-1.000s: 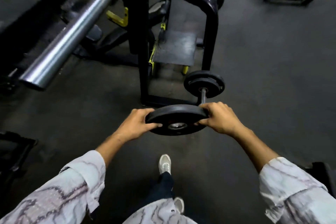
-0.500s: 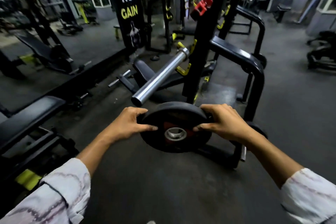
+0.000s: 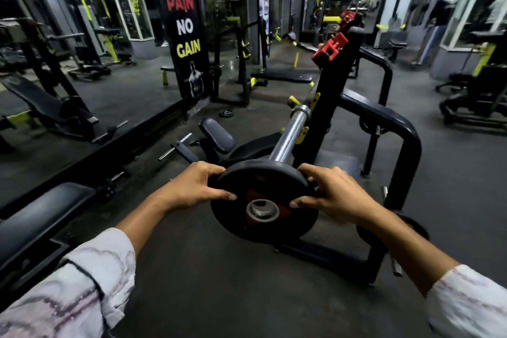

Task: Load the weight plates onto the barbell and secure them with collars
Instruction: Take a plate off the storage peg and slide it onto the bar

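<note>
Black banner (image 3: 183, 27) reading "NO PAIN NO GAIN", far ahead and left of the hands. Padded bench (image 3: 41, 217) close on the left. Black rack (image 3: 384, 129) just beyond; red clips (image 3: 330, 48) top its upright.

A black round plate (image 3: 263, 200), with a steel-ringed centre hole and a red triangle on its face, is held upright between the left hand (image 3: 192, 186) and right hand (image 3: 333, 195), gripped at its upper edges. The chrome barbell (image 3: 289, 137) sleeve is seen just beyond the hands, its near end hidden behind the plate's top edge.
</note>
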